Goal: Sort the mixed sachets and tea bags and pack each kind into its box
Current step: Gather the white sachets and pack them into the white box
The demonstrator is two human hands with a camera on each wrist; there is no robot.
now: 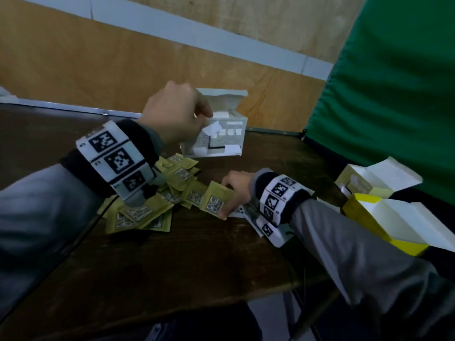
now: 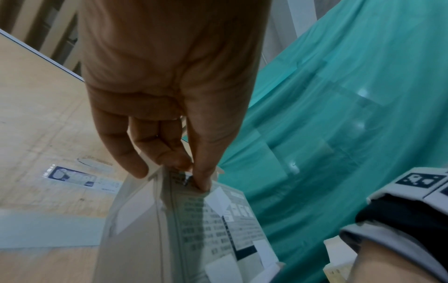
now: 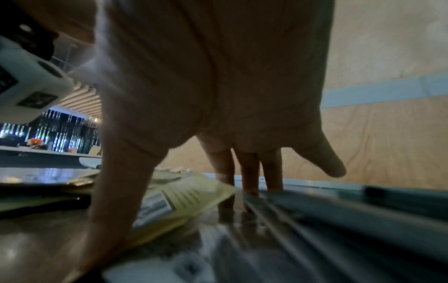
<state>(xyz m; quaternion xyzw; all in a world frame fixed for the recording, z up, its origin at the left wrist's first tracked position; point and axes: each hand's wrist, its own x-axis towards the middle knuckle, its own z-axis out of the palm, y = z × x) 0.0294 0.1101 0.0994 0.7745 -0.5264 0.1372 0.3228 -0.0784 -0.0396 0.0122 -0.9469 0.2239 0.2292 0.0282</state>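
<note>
While the left hand (image 1: 176, 114) pinches the top edge of the white box (image 1: 221, 134) near the table's (image 1: 172, 267) far edge, the right hand (image 1: 236, 190) grips a yellow sachet (image 1: 215, 201) from the pile mid-table. Sorting seems under way; next, that sachet likely needs carrying to the yellow box (image 1: 369, 217) at the right edge.

No print is legible on the white box (image 1: 216, 134) or the yellow sachets (image 1: 214, 201).
</note>
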